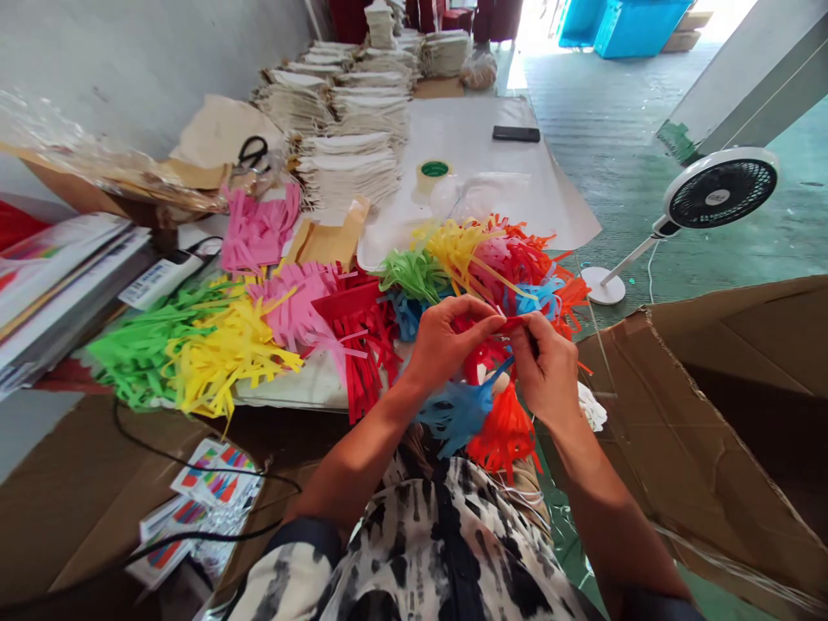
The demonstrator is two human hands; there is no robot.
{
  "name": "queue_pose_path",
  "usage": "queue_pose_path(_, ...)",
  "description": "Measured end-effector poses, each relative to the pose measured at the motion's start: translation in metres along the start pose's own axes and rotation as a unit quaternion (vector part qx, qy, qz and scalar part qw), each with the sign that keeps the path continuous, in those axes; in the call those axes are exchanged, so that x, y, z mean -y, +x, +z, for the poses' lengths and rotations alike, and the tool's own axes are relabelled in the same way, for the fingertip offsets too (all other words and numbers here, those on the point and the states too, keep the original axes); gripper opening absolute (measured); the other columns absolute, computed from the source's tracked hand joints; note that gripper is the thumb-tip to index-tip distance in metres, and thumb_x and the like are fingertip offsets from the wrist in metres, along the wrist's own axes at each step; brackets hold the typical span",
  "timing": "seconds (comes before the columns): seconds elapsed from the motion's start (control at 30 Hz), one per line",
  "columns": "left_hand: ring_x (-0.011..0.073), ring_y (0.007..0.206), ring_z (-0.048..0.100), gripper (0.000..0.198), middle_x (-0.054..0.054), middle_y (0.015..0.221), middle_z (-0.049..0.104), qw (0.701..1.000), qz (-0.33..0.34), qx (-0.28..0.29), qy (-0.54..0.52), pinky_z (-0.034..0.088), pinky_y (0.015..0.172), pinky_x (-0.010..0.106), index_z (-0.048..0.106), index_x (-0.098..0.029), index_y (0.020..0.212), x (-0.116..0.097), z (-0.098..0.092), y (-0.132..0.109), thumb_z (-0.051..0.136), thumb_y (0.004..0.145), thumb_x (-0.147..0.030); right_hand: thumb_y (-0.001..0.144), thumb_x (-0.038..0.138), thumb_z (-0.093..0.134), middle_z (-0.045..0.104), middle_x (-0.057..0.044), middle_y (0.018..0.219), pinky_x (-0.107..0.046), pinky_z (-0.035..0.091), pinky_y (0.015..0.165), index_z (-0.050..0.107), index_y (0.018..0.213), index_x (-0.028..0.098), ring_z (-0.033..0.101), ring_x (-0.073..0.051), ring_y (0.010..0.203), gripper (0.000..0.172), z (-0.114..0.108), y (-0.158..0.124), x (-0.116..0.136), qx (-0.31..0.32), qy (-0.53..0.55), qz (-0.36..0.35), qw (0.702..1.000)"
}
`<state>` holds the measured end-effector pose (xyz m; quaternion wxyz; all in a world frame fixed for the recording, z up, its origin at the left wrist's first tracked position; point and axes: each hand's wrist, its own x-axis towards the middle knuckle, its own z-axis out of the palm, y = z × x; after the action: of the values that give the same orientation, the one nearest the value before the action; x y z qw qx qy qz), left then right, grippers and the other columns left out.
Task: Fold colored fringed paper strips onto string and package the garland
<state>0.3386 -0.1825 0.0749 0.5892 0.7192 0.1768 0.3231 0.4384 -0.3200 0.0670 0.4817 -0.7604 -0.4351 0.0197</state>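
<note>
Red paper strip (pixel 511 324) pinched at centre of view, between both hands, fingers closed on it: left hand (pixel 449 345), right hand (pixel 544 371). Just below the hands, two fringes: blue paper fringe (pixel 456 416), red paper fringe (pixel 504 433). Nearby on the counter (pixel 479 129), one pair of scissors (pixel 252 153).

Your left hand (pixel 449 345) and right hand (pixel 543 371) cover most of the red paper strip (pixel 511 323); its pinched part is hidden, and you can't tell what it joins. Print on the cards (pixel 216 483) at lower left: too small to read. Cut off: blue plastic crates (pixel 624 26) at top, cardboard box (pixel 730 414) at right, stacked booklets (pixel 58 293) at left.
</note>
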Motion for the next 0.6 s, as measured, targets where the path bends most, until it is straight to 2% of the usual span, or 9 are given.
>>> queue_pose_path(0.1,0.0129,0.077,0.070,0.032,-0.001,0.085,0.077,0.999,-0.023,0.016,-0.033,0.056,0.074,0.025,0.074,-0.022,0.106,-0.004,0.002,0.001,0.086,0.085,-0.043,0.107,0.037,0.050,0.059,0.003,0.070,-0.029,0.033,0.060,0.060,0.089,0.023,0.048,-0.012,0.059,0.025,-0.001,-0.001,0.001,-0.001,-0.002,-0.003,1.000)
queue_pose_path(0.23,0.0136,0.083,0.072,0.016,0.001,0.090,0.078,1.000,0.028,0.009,-0.005,0.056,0.079,0.025,0.077,-0.021,0.094,-0.004,0.006,-0.001,0.079,0.093,-0.037,0.107,0.039,0.051,0.057,0.004,0.069,-0.028,0.034,0.060,0.062,0.091,0.022,0.049,-0.012,0.059,0.026,-0.002,-0.002,0.000,0.005,0.004,0.000,1.000)
queue_pose_path(0.37,0.0130,0.076,0.072,0.019,-0.002,0.084,0.077,0.995,0.061,-0.007,0.085,0.054,0.080,0.028,0.072,-0.023,0.099,-0.001,0.007,-0.006,0.065,0.103,-0.041,0.108,0.048,0.049,0.061,0.002,0.075,-0.028,0.038,0.060,0.068,0.097,0.022,0.053,-0.013,0.062,0.034,-0.006,-0.002,0.000,0.002,0.070,0.030,0.997)
queue_pose_path(0.47,0.0137,0.073,0.073,0.023,-0.003,0.082,0.079,0.975,0.102,-0.012,0.197,0.050,0.088,0.033,0.071,-0.026,0.104,0.003,0.009,-0.007,0.057,0.108,-0.044,0.102,0.058,0.059,0.063,0.002,0.077,-0.027,0.033,0.052,0.072,0.104,0.023,0.048,-0.011,0.054,0.037,-0.006,0.000,0.000,0.025,0.146,0.079,0.986)
queue_pose_path(0.53,0.0146,0.076,0.074,0.025,-0.002,0.089,0.082,0.963,0.131,-0.011,0.236,0.047,0.091,0.035,0.072,-0.027,0.104,0.003,0.011,-0.008,0.055,0.109,-0.045,0.094,0.058,0.072,0.065,0.002,0.074,-0.026,0.031,0.048,0.073,0.098,0.022,0.046,-0.010,0.050,0.036,-0.005,0.001,-0.001,0.050,0.192,0.109,0.974)
queue_pose_path(0.6,0.0147,0.076,0.075,0.027,-0.001,0.090,0.083,0.962,0.132,-0.003,0.240,0.046,0.090,0.036,0.072,-0.026,0.105,0.002,0.011,-0.010,0.053,0.110,-0.044,0.088,0.055,0.079,0.068,0.002,0.073,-0.025,0.034,0.048,0.074,0.089,0.022,0.050,-0.010,0.051,0.033,-0.004,0.002,-0.005,0.042,0.221,0.126,0.966)
